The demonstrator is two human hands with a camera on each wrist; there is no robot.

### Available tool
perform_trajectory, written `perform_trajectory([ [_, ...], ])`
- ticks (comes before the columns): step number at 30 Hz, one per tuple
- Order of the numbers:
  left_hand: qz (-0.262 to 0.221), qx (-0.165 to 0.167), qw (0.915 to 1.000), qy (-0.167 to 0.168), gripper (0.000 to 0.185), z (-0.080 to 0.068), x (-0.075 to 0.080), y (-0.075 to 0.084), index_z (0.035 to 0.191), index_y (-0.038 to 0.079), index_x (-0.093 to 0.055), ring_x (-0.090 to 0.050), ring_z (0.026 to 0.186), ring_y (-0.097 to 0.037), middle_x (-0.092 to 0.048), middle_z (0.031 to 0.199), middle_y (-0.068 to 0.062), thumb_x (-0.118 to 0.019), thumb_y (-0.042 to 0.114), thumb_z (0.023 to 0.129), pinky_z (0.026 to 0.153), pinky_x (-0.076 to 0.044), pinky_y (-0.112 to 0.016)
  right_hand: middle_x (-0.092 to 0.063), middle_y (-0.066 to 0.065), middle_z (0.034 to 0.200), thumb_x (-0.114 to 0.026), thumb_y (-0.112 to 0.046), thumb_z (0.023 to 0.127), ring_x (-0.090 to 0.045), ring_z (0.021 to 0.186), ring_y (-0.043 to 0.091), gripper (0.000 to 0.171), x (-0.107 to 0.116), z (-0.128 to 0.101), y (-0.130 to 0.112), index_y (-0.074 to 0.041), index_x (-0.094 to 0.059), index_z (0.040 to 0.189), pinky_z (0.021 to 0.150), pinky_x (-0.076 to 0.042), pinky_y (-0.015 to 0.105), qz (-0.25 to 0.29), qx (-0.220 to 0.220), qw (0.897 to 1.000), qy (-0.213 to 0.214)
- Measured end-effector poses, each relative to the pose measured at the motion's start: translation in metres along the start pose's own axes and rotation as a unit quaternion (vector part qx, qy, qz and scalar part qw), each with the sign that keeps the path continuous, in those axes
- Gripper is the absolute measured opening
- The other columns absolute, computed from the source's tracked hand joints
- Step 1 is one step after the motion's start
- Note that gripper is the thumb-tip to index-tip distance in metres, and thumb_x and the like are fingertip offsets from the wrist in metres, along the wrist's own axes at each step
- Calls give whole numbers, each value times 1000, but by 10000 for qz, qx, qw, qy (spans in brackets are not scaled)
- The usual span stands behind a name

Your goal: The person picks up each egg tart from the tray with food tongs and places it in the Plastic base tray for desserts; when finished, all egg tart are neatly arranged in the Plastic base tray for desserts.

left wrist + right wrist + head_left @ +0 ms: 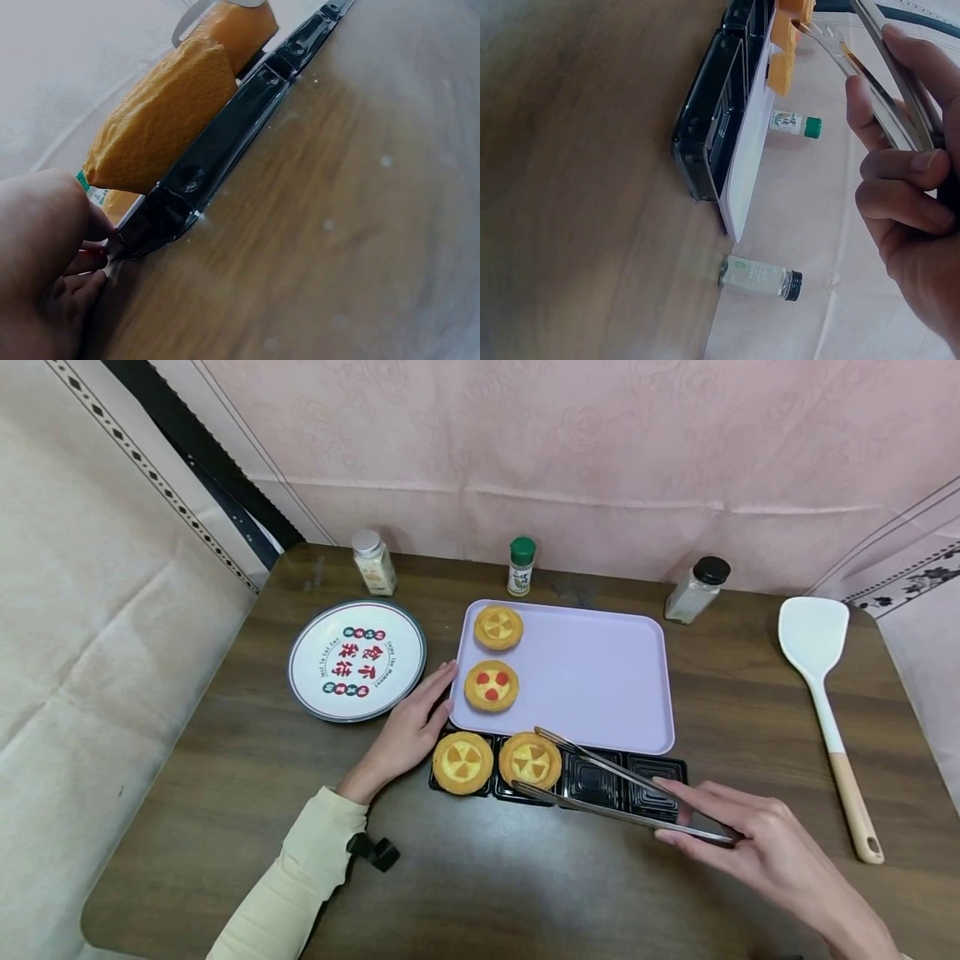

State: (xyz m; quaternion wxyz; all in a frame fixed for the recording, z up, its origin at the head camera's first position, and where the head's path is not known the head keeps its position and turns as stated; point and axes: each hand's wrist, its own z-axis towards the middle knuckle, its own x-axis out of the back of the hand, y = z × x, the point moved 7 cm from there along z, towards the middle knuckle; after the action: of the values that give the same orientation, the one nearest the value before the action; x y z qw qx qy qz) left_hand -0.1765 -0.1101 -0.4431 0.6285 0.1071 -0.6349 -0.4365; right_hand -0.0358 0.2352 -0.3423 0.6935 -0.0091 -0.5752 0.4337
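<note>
- Our right hand (757,839) pinches the metal tongs (600,781), whose tips stand apart on either side of the second tart (530,760) in the black tray (660,774).
- That tart lies ahead and to the left of our right hand; the tongs' long axis runs from the hand straight toward it.
- Our left hand (408,727), fingers straight, rests against the black tray's left end, just beside the first tart (462,763).
- The lilac tray (592,677) lies just beyond both hands on the surface.

a long, soft sleeve (288,885) in pale yellow is worn on the left arm. a small black clip (375,850) is seen by its cuff. both hands are bare, and no sleeve is seen on the right arm.
</note>
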Motion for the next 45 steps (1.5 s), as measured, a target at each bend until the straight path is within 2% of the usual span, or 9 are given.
perform_trajectory([
  [6, -14, -17, 10000, -15, 51, 1, 0, 0, 154, 8, -32, -21, 145, -15, -28, 159, -3, -45, 17, 105, 114, -24, -42, -54, -22, 87, -88, -8, 68, -46, 63, -6, 63, -3, 0, 1, -20, -67, 127, 56, -35, 9, -37, -85, 9999, -114],
  [13, -17, -63, 10000, 8, 51, 2, 0, 0, 154, 8, -32, -21, 145, -16, -28, 159, -2, -45, 18, 105, 114, -24, -43, -55, -21, 89, -88, -10, 68, -43, 63, -9, 62, -3, 0, -2, -14, -68, 126, 57, -35, 8, 4, 172, 9998, -33],
  [20, -3, 3, 10000, 8, 51, 1, 1, 1, 154, 9, -32, -21, 145, -13, -27, 159, -1, -45, 17, 105, 114, -24, -42, -57, -20, 89, -90, -9, 66, -44, 63, -7, 66, -1, 0, 0, -15, -67, 128, 56, -35, 10, -38, 13, 10000, -30],
  [24, 7, 23, 10000, -14, 51, 0, 1, 1, 154, 10, -31, -21, 145, -14, -27, 159, -1, -45, 18, 105, 114, -24, -43, -59, -16, 89, -90, -8, 64, -37, 60, -8, 67, 6, 7, -1, -13, -67, 127, 51, -32, 9, 19, -99, 9998, 184],
  [27, 38, 17, 10000, -15, 51, 0, 1, 0, 154, 9, -31, -21, 145, -15, -27, 159, -1, -45, 18, 105, 114, -24, -44, -61, -15, 87, -91, -9, 63, -28, 56, -10, 65, 14, 18, -2, -11, -69, 125, 46, -26, 10, -35, -146, 9986, 511],
  [29, 46, 11, 10000, -12, 51, 0, 1, 0, 154, 9, -31, -21, 145, -16, -27, 159, -2, -44, 19, 105, 114, -24, -44, -61, -15, 85, -91, -11, 64, -27, 55, -10, 64, 17, 28, 0, -12, -70, 124, 46, -25, 11, -129, -271, 9969, 729],
  [36, 56, 46, 10000, -36, 52, -1, 0, 0, 154, 9, -31, -21, 145, -15, -26, 159, -2, -44, 18, 105, 114, -24, -43, -64, -13, 83, -89, -25, 73, -42, 55, 4, 55, 7, 72, 17, -21, -70, 125, 46, -31, 18, -336, -1023, 9865, 1233],
  [40, 63, 44, 10000, -38, 51, -1, 0, 0, 154, 9, -31, -20, 145, -14, -26, 159, -2, -44, 18, 105, 115, -24, -42, -66, -10, 80, -84, -36, 78, -42, 55, 10, 51, -6, 100, 27, -18, -70, 124, 46, -32, 23, -417, -1324, 9825, 1241],
  [45, 99, 21, 9999, -53, 52, -1, -1, 1, 154, 8, -30, -20, 145, -16, -26, 159, -3, -44, 18, 105, 115, -23, -43, -66, -3, 77, -79, -43, 81, -37, 55, 15, 54, -28, 127, 40, -11, -70, 124, 45, -31, 30, -398, -1599, 9821, 912],
])
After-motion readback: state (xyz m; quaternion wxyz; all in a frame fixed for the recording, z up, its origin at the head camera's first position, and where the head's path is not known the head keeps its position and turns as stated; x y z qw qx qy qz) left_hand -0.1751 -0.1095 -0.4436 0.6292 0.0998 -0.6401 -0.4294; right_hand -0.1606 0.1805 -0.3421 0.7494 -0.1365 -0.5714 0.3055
